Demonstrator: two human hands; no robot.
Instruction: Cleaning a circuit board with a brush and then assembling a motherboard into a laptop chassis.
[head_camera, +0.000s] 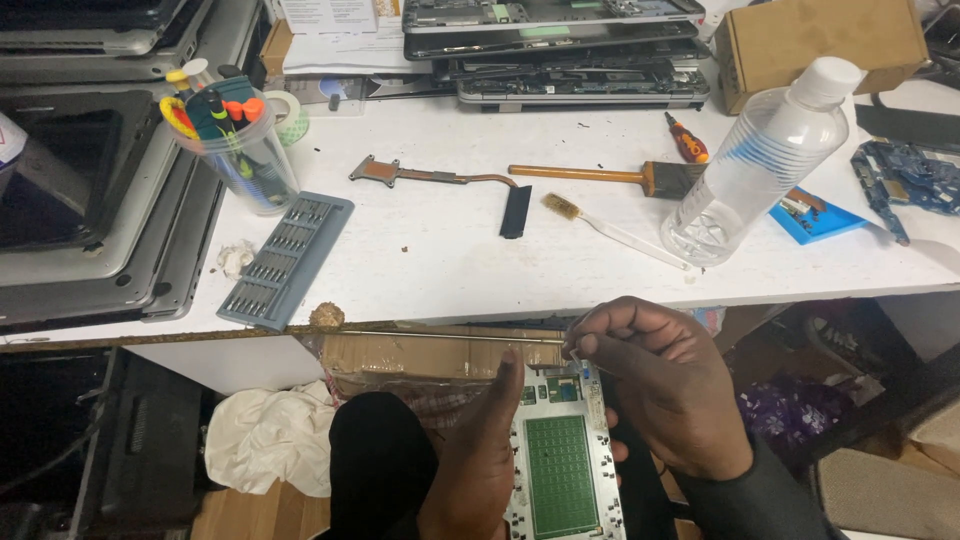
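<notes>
My left hand (480, 450) grips the left edge of a white laptop palmrest panel (565, 455), whose green touchpad board faces up, held below the table's front edge. My right hand (660, 385) is at the panel's top right corner. Its fingers pinch the end of a long thin stick (450, 335) that runs left to a brown fuzzy ball tip (326, 316). The stick lies level above a taped cardboard box (430, 355).
On the white table (450, 270) lie a grey screwdriver bit set (285, 258), a cup of tools (235, 145), a copper heat pipe (440, 180), a paintbrush (610, 176), a toothbrush (610, 230) and a clear bottle (760, 160). Laptops (100, 200) are stacked at the left and back.
</notes>
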